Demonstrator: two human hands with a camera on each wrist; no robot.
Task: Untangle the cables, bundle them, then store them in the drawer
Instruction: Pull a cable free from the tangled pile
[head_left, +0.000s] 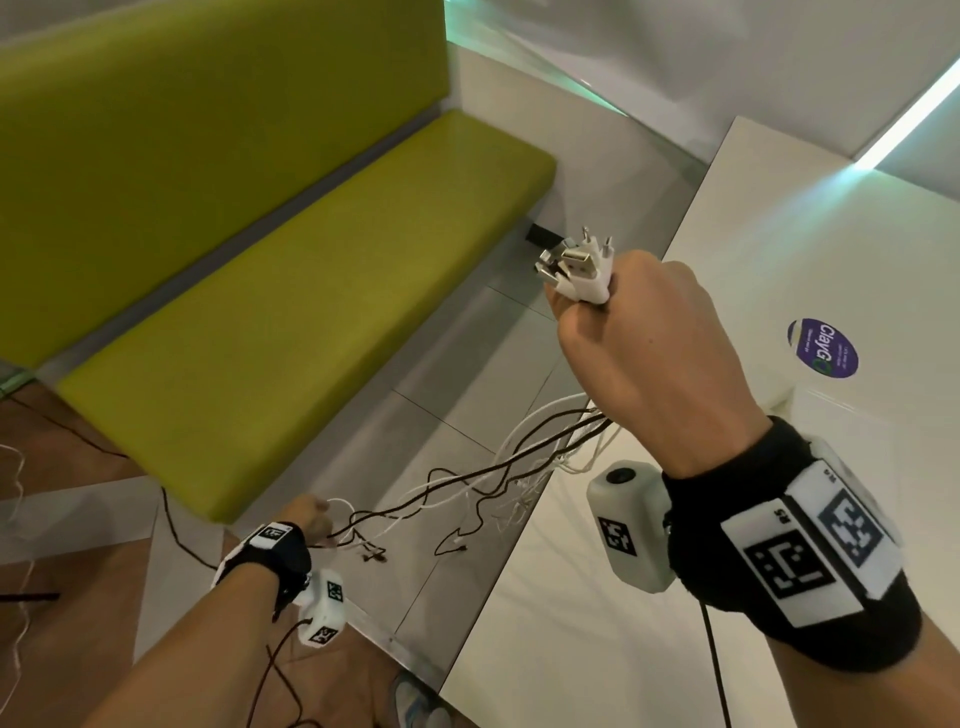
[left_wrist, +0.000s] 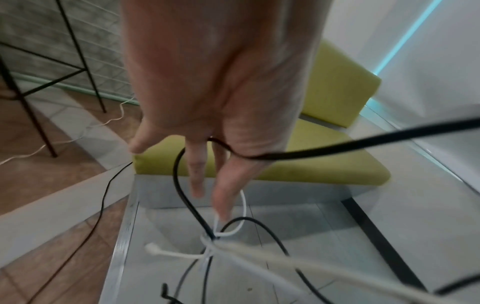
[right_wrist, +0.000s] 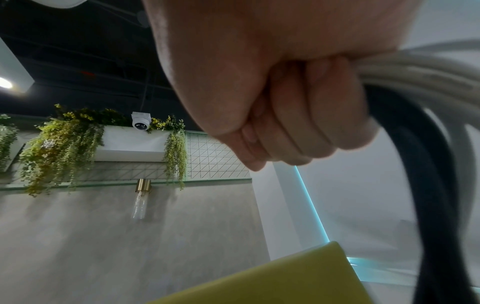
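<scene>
My right hand (head_left: 623, 332) is raised in a fist that grips a bunch of plug ends (head_left: 576, 270), USB plugs and a white power plug sticking out on top. White and dark cables (head_left: 467, 483) hang from that fist and trail down to the left. In the right wrist view the curled fingers (right_wrist: 298, 127) clasp white cables (right_wrist: 415, 82) and a black one (right_wrist: 428, 185). My left hand (head_left: 306, 514) is low near the floor among the cable tails. Its fingers (left_wrist: 197, 174) point down, fairly straight, with a black cable (left_wrist: 337, 148) threaded between them. A tangle (left_wrist: 211, 236) of white and black cable hangs below them.
A long green bench (head_left: 260, 312) runs along the wall on the left. A white table (head_left: 779, 234) with a purple sticker (head_left: 823, 349) stands on the right. Black metal stand legs (left_wrist: 85, 72) and loose wires (left_wrist: 103, 123) are on the wooden floor.
</scene>
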